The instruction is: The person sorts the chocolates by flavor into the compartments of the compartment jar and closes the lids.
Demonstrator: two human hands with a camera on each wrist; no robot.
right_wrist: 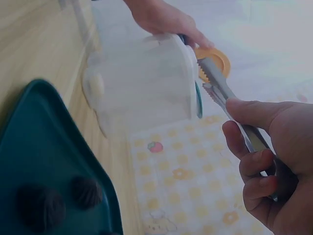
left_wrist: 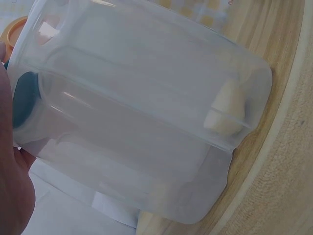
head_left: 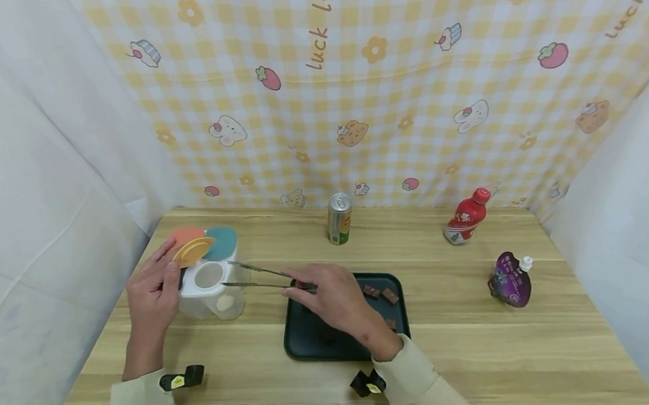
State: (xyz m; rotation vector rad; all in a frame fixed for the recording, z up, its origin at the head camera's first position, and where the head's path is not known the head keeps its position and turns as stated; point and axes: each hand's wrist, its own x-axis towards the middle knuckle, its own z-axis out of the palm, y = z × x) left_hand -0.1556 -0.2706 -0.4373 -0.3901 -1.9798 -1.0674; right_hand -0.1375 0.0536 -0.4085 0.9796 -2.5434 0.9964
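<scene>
My left hand [head_left: 152, 293] grips the top of a clear storage container [left_wrist: 122, 88] beside its raised yellow lid [head_left: 193, 251]. The front compartment's round opening is uncovered, while the orange lid [head_left: 187, 235] and teal lid [head_left: 222, 242] lie over others. A cream-coloured piece [left_wrist: 227, 110] sits at the container's bottom. In my right hand [head_left: 334, 299] is a pair of metal tongs [right_wrist: 234, 107]. Their serrated tips are apart, close to the opening, with nothing seen between them. Below my right hand is a dark tray [head_left: 326, 351] with chocolate pieces [head_left: 389, 296] and dark swirled pieces [right_wrist: 86, 191].
A drink can [head_left: 339, 219] stands upright behind the tray. To the right are a red bottle [head_left: 467, 217] and a purple spouted pouch [head_left: 511, 280]. A checked curtain [head_left: 379, 98] hangs along the table's back edge, with white sheets at both sides.
</scene>
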